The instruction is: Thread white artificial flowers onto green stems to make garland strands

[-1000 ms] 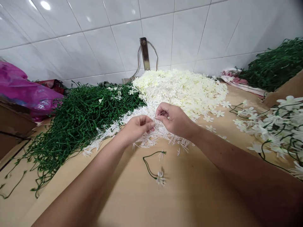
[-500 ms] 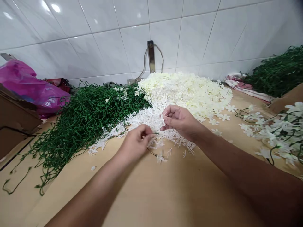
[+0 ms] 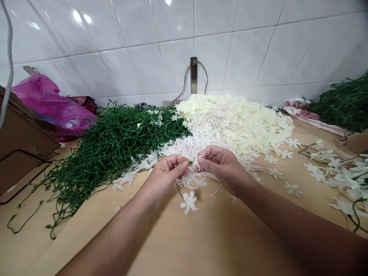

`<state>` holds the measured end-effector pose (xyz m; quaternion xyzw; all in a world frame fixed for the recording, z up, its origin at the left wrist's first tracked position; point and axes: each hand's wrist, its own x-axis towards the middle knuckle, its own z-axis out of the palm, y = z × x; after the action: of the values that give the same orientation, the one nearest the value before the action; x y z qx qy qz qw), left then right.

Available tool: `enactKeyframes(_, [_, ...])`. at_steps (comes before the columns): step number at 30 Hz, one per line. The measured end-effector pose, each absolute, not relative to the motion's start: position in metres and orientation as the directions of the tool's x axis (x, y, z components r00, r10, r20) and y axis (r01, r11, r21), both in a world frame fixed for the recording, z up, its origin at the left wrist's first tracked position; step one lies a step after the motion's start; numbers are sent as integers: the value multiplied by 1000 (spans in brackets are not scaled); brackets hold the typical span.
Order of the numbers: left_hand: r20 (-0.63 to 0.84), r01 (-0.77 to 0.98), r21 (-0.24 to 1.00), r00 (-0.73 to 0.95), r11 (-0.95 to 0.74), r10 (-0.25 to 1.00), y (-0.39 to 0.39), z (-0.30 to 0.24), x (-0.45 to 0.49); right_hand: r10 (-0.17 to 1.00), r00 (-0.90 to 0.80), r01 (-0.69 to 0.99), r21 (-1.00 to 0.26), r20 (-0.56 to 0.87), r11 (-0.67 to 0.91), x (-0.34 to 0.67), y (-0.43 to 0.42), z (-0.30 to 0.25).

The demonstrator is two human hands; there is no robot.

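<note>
Pinched in my left hand is a green artificial flower stem, its tip pointing right. One white flower hangs below that hand on a dark green stalk. My right hand closes its thumb and fingers on a small white flower piece, right against the stem tip. Fingers hide part of both pieces. Behind my hands lies a heap of thin white stamen pieces. A pile of green stems is at the left, and a mound of cream blossoms behind at the right.
Finished-looking flowers on stems lie at the right, with loose blossoms nearby. More green stems sit at the far right. A pink plastic bag and a cardboard box stand left. A tiled wall closes the back.
My hands have come together, bringing the stem tip and the white piece against each other. The flower below my left hand now hangs in fuller view. The camera view has shifted slightly.
</note>
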<state>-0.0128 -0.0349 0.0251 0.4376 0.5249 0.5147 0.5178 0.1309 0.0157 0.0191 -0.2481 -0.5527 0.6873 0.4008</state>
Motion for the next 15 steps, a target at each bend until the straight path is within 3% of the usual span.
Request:
enactKeyframes(8, [-79,-91,993,-64,73,995,-37,20,-11,832,-526,-209,-975,175,73,131,14,20])
enactKeyframes(15, [-53,-67,997,-83,47,995,-37,26,-10,796,-462,-23,-902,392,431,133,9,20])
